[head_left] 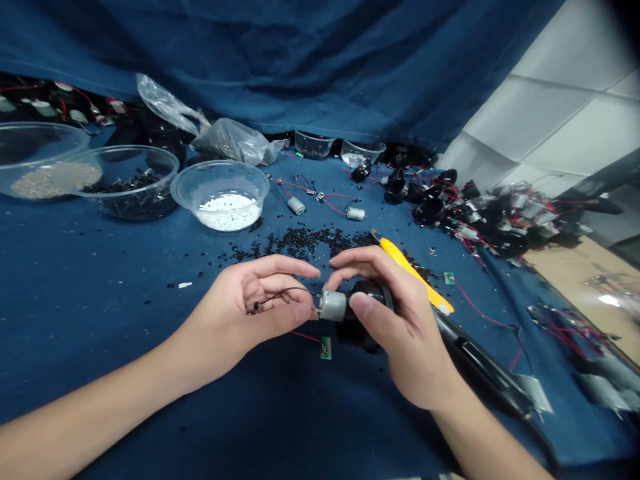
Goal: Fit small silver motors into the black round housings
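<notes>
My right hand (400,320) is closed around a black round housing (363,335) with a small silver motor (333,306) sticking out of its left side. At the motor's terminal end, the thumb and fingers of my left hand (260,300) pinch its thin wires. A black wire (287,289) loops over the left fingers from the motor. Below them, a red wire (306,335) leads to a small green circuit board (326,348). Exactly where the left fingertips meet the wires is partly hidden.
Behind my hands lie scattered black bits (305,240) and a yellow utility knife (407,268). A black corded tool (483,363) rests at right. Clear bowls (220,175) of small parts stand at back left. Motor assemblies (500,213) are heaped at right, before a blue curtain (310,67).
</notes>
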Action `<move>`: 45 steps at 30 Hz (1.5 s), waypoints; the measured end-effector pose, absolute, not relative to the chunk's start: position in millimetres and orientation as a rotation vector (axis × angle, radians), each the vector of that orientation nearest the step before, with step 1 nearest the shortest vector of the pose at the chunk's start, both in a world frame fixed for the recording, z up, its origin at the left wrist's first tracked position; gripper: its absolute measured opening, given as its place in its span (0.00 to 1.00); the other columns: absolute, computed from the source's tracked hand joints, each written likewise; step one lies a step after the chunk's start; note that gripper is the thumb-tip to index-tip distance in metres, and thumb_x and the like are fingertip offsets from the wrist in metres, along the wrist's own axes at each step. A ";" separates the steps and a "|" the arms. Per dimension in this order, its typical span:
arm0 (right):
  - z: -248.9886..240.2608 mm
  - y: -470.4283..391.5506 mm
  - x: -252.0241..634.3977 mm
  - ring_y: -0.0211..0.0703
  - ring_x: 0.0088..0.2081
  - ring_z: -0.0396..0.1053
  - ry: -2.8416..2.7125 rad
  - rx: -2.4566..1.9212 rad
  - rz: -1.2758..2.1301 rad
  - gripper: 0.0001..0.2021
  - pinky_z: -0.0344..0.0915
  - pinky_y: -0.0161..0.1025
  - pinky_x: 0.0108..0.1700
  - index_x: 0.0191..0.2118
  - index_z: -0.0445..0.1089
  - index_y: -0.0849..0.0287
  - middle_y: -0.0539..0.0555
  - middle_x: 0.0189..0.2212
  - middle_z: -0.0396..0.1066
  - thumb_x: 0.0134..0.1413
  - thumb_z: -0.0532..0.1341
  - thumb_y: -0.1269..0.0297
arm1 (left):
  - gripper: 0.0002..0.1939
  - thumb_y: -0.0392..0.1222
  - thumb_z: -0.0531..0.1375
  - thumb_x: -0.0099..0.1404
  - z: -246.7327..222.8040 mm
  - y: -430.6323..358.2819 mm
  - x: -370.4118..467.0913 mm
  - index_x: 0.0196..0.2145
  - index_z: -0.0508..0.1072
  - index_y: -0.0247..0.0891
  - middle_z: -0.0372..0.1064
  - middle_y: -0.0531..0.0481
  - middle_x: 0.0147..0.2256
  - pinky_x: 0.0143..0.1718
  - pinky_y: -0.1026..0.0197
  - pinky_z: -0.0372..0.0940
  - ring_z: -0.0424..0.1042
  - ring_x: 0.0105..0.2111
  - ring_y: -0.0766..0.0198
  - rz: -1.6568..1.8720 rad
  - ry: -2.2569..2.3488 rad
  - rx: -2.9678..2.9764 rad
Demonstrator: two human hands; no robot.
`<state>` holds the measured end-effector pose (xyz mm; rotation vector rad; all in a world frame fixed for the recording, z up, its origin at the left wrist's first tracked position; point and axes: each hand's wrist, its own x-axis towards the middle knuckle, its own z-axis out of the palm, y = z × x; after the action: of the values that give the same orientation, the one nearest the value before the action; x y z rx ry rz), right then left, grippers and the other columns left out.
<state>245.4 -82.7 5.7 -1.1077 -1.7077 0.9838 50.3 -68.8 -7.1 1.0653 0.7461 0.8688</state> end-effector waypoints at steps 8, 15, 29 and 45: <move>0.8 -80.8 247.4 0.39 0.31 0.68 -1.577 -1.081 1.147 0.10 0.63 0.36 0.31 0.44 0.68 0.55 0.49 0.34 0.72 0.60 0.56 0.61 | 0.14 0.35 0.66 0.61 -4.1 -69.6 48.9 0.46 0.74 0.40 0.77 0.53 0.32 0.37 0.75 0.67 0.75 0.35 0.71 0.871 0.788 1.001; -1.7 -78.6 247.5 0.41 0.30 0.68 -1.528 -1.084 1.210 0.10 0.65 0.38 0.30 0.44 0.69 0.55 0.51 0.34 0.72 0.60 0.56 0.59 | 0.16 0.38 0.67 0.60 -2.6 -70.1 47.6 0.47 0.74 0.40 0.79 0.51 0.32 0.36 0.69 0.69 0.75 0.34 0.66 0.882 0.819 1.007; -1.2 -80.2 247.4 0.39 0.26 0.66 -1.532 -1.120 1.182 0.10 0.64 0.37 0.26 0.44 0.69 0.56 0.50 0.33 0.71 0.60 0.56 0.59 | 0.16 0.36 0.67 0.60 -4.2 -69.3 48.7 0.47 0.74 0.39 0.79 0.50 0.34 0.38 0.73 0.67 0.76 0.36 0.69 0.888 0.800 0.937; 11.1 -73.5 237.5 0.38 0.28 0.67 -1.896 -1.394 0.880 0.10 0.61 0.35 0.30 0.40 0.69 0.55 0.47 0.28 0.71 0.61 0.58 0.56 | 0.23 0.46 0.67 0.57 -10.7 -76.0 50.7 0.50 0.72 0.42 0.72 0.47 0.48 0.54 0.53 0.57 0.66 0.51 0.49 0.987 1.162 2.258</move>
<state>237.5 -73.5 11.1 -1.3938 -1.8961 0.8802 50.7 -76.0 -10.7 2.2578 1.1622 0.9874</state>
